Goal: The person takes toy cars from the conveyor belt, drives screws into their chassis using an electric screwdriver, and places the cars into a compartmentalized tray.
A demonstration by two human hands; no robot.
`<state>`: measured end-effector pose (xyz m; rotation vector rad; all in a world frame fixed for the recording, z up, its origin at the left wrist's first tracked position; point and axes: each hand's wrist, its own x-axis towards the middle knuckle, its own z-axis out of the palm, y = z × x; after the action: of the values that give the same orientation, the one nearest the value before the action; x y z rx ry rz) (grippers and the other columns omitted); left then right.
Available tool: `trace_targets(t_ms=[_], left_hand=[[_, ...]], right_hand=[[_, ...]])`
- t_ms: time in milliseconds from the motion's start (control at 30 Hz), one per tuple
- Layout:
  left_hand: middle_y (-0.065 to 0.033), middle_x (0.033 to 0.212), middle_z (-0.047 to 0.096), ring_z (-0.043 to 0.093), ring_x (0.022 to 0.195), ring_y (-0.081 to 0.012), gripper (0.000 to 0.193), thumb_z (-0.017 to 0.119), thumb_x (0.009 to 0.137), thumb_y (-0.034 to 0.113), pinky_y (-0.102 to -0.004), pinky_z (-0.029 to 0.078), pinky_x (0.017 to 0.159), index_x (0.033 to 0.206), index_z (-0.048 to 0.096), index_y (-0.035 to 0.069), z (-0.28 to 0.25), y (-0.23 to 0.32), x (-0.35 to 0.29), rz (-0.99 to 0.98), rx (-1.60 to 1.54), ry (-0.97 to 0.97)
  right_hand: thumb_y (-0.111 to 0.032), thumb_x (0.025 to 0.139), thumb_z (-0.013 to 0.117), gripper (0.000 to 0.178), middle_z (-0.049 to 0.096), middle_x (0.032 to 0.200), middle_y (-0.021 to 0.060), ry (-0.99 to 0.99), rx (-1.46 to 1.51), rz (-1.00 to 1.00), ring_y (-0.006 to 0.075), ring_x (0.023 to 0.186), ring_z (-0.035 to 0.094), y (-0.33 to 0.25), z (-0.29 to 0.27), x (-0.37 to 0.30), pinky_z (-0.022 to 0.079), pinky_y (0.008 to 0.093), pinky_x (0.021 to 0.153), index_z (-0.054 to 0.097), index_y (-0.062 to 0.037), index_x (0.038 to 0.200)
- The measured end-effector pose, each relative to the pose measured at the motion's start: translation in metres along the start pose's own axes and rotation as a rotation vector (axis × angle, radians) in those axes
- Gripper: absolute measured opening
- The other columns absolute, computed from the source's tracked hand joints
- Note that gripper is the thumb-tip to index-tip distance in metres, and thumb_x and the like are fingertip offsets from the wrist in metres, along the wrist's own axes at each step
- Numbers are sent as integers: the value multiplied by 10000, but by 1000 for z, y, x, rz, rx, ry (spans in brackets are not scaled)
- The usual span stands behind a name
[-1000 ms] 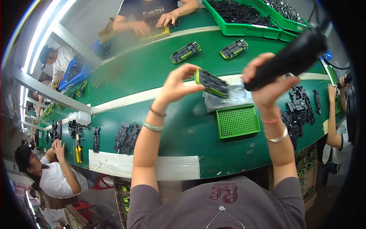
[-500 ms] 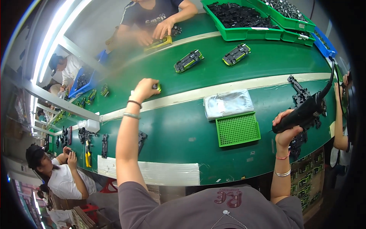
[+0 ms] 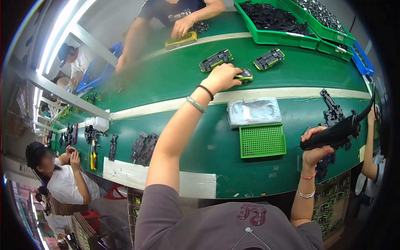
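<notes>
Stretched out over the green belt, my left hand (image 3: pixel 223 78) is closed on a toy car (image 3: pixel 246 75), lime green and black, wheels down. Behind it lie two overturned toy cars with black undersides, a left one (image 3: pixel 216 61) and a right one (image 3: pixel 269 59). At the right, my right hand (image 3: pixel 314 153) is wrapped round a black electric screwdriver (image 3: pixel 331 133), whose cord runs up from its far end. Black chassis parts (image 3: pixel 332 107) lie beneath and beyond the screwdriver; it hides some of them.
A green perforated tray (image 3: pixel 262 141) and a wrapped silvery packet (image 3: pixel 254 112) lie mid-bench. Black parts (image 3: pixel 144 146) sit left, near yellow-handled pliers (image 3: pixel 93 160). Green bins (image 3: pixel 283 39) stand far right. Across the belt a co-worker's hand (image 3: pixel 183 26) rests by a yellow block (image 3: pixel 181 40).
My left hand has carried the toy car rightward along the belt, close to the overturned cars. My right hand still grips the screwdriver. One of the co-worker's arms has swung left.
</notes>
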<state>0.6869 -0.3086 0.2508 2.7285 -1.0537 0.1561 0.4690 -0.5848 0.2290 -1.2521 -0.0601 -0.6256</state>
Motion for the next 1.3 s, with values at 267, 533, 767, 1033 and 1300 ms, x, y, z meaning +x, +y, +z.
trace_targets(t_ms=[267,533,767,1033,1300], left_hand=[[-132,930,560,554,913,-313,343,625,712,79,-400,462,779,1037,536,141,-39,-83,-118,-238,157,-21],[-137,988,589,567,879,-293,409,690,688,122,-361,452,780,1068,538,109,-160,-103,-355,-871,241,201],[-83,970,586,561,838,-130,446,665,749,104,-256,459,734,1161,503,59,-165,-37,-473,-1117,-260,503],[-71,977,579,560,849,-112,420,651,784,115,-230,441,763,1162,488,30,-131,1,-515,-1207,-513,688],[-171,972,603,584,845,-203,413,661,765,181,-316,473,712,1102,508,-3,-85,59,-577,-1486,-435,965]], right_hand=[[-837,596,372,858,463,652,64,-23,-1,-29,148,570,461,4,1,-2,412,263,539,426,-26,869],[-843,558,436,927,476,754,86,-195,-6,32,166,669,466,19,-33,1,405,279,619,454,7,928],[-847,566,402,938,469,749,94,-267,-145,-9,185,673,470,16,-27,2,412,291,640,458,22,913],[-855,576,378,937,467,757,93,-251,-169,-23,184,665,465,18,-20,3,407,302,647,461,20,902],[-858,540,409,947,476,758,105,-211,-76,43,214,700,469,14,-30,14,421,328,687,478,13,906]])
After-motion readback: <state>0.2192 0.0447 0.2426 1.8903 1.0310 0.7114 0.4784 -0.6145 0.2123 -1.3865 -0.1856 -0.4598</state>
